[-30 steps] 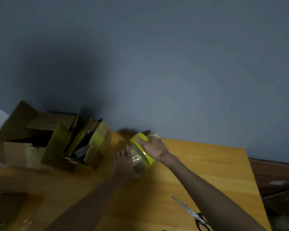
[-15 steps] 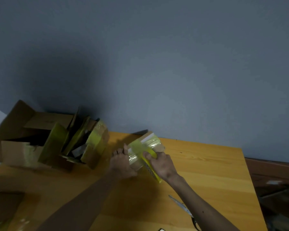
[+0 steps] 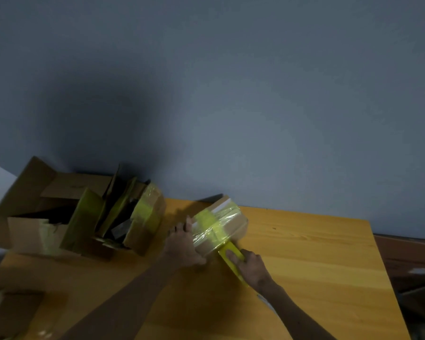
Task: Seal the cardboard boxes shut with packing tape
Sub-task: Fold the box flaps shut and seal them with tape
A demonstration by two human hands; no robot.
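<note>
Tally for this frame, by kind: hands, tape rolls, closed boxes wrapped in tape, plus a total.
Hands: 2 (left hand, right hand)
Tape rolls: 1 (tape roll, gripped by right hand)
Closed taped boxes: 2 (small box at the hands, taped box in left pile)
Total: 5

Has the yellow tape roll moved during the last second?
Yes. The tape roll in the right hand moved from the box top toward the person, away from the wall.

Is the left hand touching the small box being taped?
Touching. The head view shows the left hand pressed flat against the side of the small box, with no gap between them.
</note>
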